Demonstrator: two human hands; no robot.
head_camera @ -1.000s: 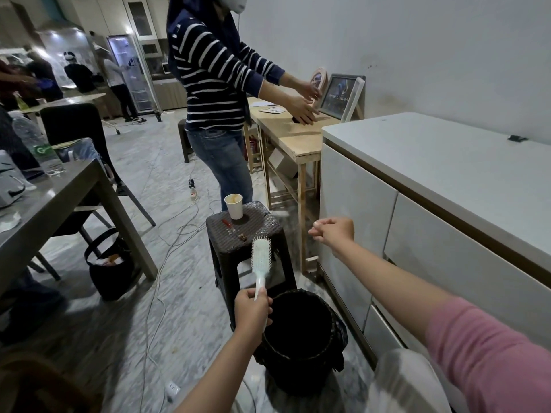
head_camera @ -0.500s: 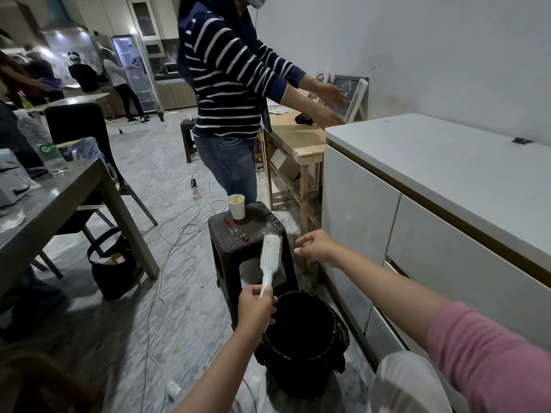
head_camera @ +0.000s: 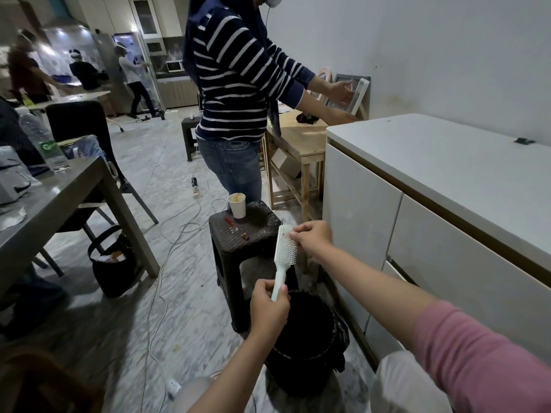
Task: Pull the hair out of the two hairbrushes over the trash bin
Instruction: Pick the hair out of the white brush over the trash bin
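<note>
Head view, the only one. Left hand gripped the brush by its handle, fingers curled tight round the lower end. Brush stood near upright, head tilted slightly right, bristles facing right toward the other hand. It hung over the near-left rim of the bin, head reaching up in front of the stool.

Right hand was at the top of the bristle face, fingertips bunched together in a pinch against the bristles. Whether a tuft of hair was actually caught between them could not be told; the strands were too fine at this distance.

Second brush not in view.

Risks, as judged:
- Brush head sat toward the bin's far-left edge, not its centre. Hair pulled free and let go there would likely drift onto the floor or the stool.
- Cup stood on the stool just behind the brush. A sharp outward tug by the right hand, or a forward swing of the brush, could knock it over.
- Grip was low on the handle only. A hard pull on tangled hair could twist the brush in the left hand or lever it loose.
- A shallow pinch would likely snap the strands and leave the roots matted at the bristle base.
</note>
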